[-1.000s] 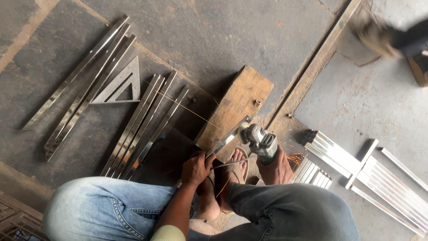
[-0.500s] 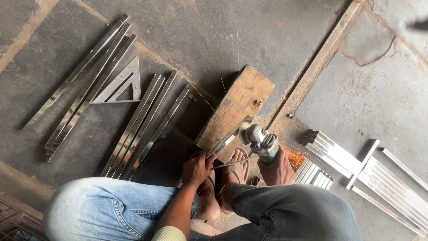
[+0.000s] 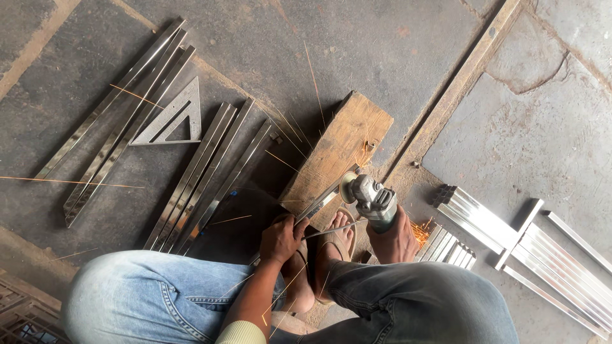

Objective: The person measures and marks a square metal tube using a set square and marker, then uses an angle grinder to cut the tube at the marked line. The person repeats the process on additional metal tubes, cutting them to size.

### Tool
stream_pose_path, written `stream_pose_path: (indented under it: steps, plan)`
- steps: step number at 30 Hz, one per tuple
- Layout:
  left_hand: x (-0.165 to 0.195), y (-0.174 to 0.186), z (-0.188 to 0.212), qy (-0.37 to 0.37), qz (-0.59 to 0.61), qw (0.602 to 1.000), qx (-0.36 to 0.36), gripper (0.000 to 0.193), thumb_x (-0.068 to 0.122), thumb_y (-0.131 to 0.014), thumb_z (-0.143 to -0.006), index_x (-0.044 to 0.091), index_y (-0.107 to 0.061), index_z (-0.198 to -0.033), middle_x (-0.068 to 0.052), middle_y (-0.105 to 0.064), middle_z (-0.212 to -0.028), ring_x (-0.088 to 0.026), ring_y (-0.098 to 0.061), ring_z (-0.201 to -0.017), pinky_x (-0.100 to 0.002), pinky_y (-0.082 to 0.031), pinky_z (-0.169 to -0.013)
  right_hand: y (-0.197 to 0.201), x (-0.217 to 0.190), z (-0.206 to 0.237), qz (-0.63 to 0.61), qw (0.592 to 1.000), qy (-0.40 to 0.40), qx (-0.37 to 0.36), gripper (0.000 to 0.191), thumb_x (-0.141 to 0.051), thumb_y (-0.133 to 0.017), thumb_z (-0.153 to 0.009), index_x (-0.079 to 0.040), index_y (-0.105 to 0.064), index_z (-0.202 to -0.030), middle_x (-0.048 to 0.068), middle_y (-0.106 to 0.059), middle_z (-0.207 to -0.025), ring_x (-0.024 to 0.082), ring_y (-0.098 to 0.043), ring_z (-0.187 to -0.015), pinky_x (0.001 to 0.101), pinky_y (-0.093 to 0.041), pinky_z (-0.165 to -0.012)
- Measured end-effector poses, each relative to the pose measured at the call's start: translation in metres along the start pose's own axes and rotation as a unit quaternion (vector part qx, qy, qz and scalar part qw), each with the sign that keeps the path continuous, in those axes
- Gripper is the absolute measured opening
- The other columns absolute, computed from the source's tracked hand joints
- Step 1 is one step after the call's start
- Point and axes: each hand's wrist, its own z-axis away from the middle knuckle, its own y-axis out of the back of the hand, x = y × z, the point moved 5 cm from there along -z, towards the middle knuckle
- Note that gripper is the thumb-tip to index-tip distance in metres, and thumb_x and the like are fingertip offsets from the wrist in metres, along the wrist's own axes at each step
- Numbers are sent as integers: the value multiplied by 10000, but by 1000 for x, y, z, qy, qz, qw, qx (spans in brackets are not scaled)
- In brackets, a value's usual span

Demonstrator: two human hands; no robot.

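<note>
We squat low on the concrete floor (image 3: pixel 395 57), knees in blue jeans (image 3: pixel 140 293) spread wide, and both arms reach down between them. Long shiny metal bars (image 3: pixel 204 172) lie in rows on the floor to our left, and a second pile of metal bars (image 3: pixel 548 248) lies to our right, well apart from our hands. A flat metal triangle (image 3: pixel 172 118) rests between the left rows. A wooden board (image 3: pixel 338 150) lies straight ahead of us, tilted.

Our right hand (image 3: pixel 398 239) is wrapped tight around the handle of the grinder (image 3: pixel 370 194), fingers closed all the way. The grinder points forward and left, and its round wheel sits at the near end of the board, just ahead of that hand. Our left hand (image 3: pixel 280 239) is closed on the near end of a thin metal strip (image 3: pixel 319 205), pressing it down. The strip runs from that hand up onto the board, and meets the wheel there. Our sandalled foot (image 3: pixel 335 242) sits between both hands. Thin orange sparks (image 3: pixel 287 162) fly out to the left and up.
</note>
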Motion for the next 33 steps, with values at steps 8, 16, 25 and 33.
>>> stream_pose_path:
  steps: [8, 16, 25, 33]
  plan:
    - [10, 13, -5, 13, 17, 1000, 0, 496, 525, -540, -1002, 64, -649, -858, -187, -722, -766, -423, -704, -690, -507, -566, -581, 0, 1, 1, 4, 1000, 19, 23, 769, -333, -848, -709, -113, -544, -1381, 146, -703, -1152, 345, -712, -1028, 480, -553, -862]
    - [19, 24, -13, 43, 21, 998, -43, 509, 534, -534, -995, 53, -663, -894, -205, -719, -789, -419, -718, -720, -489, -588, -605, -53, 65, 2, 9, 999, 25, 29, 760, -328, -834, -712, -115, -548, -1384, 144, -704, -1147, 341, -716, -1012, 489, -552, -857]
    - [21, 26, -12, 5, 29, 1000, -8, 497, 533, -539, -997, 61, -678, -929, -190, -731, -823, -415, -713, -732, -495, -575, -607, -46, 58, 1, 13, 1000, 15, 16, 761, -330, -839, -712, -124, -546, -1384, 148, -699, -1153, 355, -706, -1023, 499, -544, -848]
    - [10, 15, -8, 26, 21, 999, -32, 492, 538, -531, -981, 67, -676, -966, -192, -728, -819, -432, -705, -695, -513, -573, -564, 11, -13, -2, 14, 1000, 17, 16, 721, -329, -831, -735, -122, -550, -1366, 150, -698, -1150, 360, -708, -1023, 491, -550, -850]
